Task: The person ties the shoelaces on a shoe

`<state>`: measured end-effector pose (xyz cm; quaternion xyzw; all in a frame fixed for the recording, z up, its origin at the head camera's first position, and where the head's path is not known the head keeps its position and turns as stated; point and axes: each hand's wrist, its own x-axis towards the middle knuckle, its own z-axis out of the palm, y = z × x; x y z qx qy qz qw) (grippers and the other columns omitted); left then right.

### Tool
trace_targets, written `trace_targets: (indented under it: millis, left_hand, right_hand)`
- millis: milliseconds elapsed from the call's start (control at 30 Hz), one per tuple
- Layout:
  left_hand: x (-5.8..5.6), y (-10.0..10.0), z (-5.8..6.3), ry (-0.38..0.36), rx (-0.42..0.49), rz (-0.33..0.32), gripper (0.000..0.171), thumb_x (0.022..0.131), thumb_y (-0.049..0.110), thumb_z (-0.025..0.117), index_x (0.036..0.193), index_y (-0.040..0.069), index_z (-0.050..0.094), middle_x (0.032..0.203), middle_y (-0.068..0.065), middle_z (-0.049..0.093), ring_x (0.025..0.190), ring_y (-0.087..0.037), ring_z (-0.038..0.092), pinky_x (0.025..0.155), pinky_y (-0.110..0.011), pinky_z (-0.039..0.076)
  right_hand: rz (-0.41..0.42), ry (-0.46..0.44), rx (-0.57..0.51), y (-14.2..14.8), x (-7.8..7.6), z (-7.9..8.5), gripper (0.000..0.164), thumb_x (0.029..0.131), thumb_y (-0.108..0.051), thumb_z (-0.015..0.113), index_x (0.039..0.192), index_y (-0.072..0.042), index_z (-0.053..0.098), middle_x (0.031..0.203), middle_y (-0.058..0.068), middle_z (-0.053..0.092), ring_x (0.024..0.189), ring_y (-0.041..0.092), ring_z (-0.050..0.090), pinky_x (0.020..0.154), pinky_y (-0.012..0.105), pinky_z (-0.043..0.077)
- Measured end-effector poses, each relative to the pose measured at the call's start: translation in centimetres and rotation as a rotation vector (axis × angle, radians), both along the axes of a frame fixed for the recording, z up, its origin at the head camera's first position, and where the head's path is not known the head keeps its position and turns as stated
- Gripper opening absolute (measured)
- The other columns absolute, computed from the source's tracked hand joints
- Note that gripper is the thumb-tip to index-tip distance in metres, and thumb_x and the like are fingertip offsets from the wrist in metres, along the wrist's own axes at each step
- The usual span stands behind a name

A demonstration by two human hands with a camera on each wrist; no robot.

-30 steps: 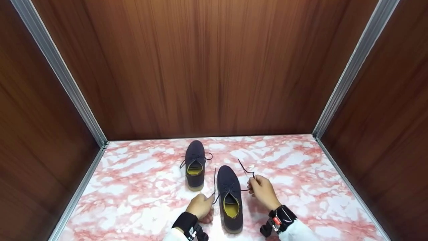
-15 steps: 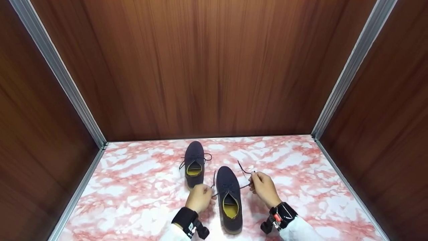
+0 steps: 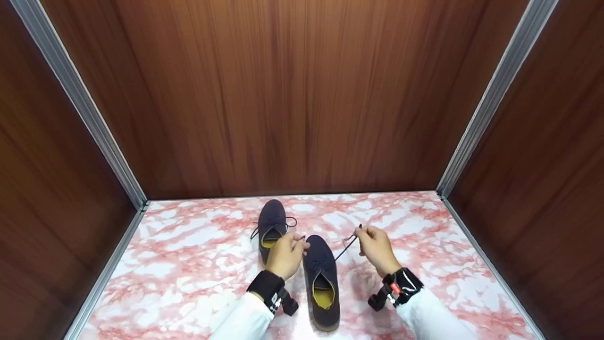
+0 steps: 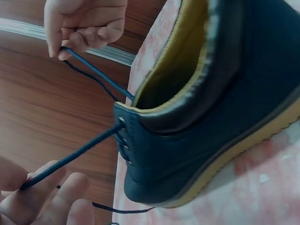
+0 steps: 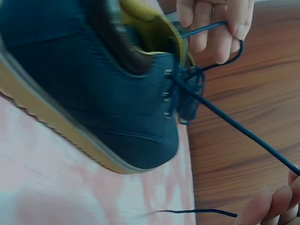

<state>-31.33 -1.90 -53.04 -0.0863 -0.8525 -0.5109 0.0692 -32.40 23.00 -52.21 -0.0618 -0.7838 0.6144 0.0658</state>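
A dark navy lace-up shoe (image 3: pixel 319 249) with a yellow lining stands on the table between the two hands, toe pointing away. My left hand (image 3: pixel 288 252) pinches one end of its shoelace (image 4: pixel 72 156) to the shoe's left. To the right, my right hand (image 3: pixel 376 248) pinches the other lace end (image 5: pixel 243 132), drawn straight from the eyelets, with a loose tail hanging below the fingers. Both hands are raised above the shoe's toe half. In the head view the left hand overlaps the heel of a second, matching shoe (image 3: pixel 272 213).
The second shoe stands farther back on the left, its laces tied in a bow (image 3: pixel 291 222). Pink-and-white marbled table top (image 3: pixel 188 264) lies all around. Brown wood-grain panels (image 3: pixel 302 104) with grey metal corner strips (image 3: pixel 455 165) enclose the back and both sides.
My left hand has moved forward and up, now covering the far shoe's heel. My right hand has risen slightly, and its lace stretch now runs straight. The near shoe has stayed in place.
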Motion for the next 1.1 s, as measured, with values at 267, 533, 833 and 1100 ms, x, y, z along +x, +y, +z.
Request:
trace_targets:
  millis: [267,533,833,1100]
  left_hand:
    - [-1.2,1.3,1.3,0.023,0.07,-0.069,0.011,0.102,0.013,0.061,0.105,0.006,0.07,0.092,-0.005,0.081,0.085,-0.016,0.076,0.082,-0.031,0.059]
    - [-1.6,2.9,1.2,0.098,0.041,-0.236,0.012,0.101,0.011,0.066,0.11,0.01,0.073,0.1,-0.005,0.078,0.086,-0.006,0.067,0.084,-0.023,0.054]
    - [-1.6,3.0,-0.4,0.022,-0.082,-0.279,0.009,0.098,0.012,0.071,0.105,0.011,0.076,0.101,-0.004,0.081,0.095,-0.011,0.074,0.091,-0.027,0.056]
    - [-1.2,3.1,-1.3,-0.077,-0.046,-0.285,0.009,0.1,0.015,0.068,0.106,0.008,0.071,0.097,-0.003,0.082,0.096,-0.014,0.076,0.087,-0.026,0.056]
  right_hand:
    - [0.05,0.051,-0.023,0.0,-0.5,2.4,0.021,0.104,-0.018,0.059,0.092,-0.004,0.069,0.064,-0.004,0.051,0.058,0.013,0.051,0.059,0.026,0.05]
    - [0.15,0.128,0.049,-0.1,-0.1,4.0,0.016,0.103,-0.015,0.062,0.095,-0.004,0.072,0.066,-0.002,0.053,0.058,0.013,0.053,0.057,0.023,0.044]
    - [0.245,0.154,0.11,0.0,0.2,4.5,0.016,0.102,-0.015,0.065,0.093,-0.004,0.072,0.067,-0.005,0.053,0.058,0.008,0.051,0.056,0.021,0.042]
    - [0.279,0.116,0.109,-0.2,-0.5,4.3,0.018,0.103,-0.014,0.062,0.092,-0.005,0.073,0.071,-0.001,0.059,0.06,0.011,0.053,0.057,0.021,0.045]
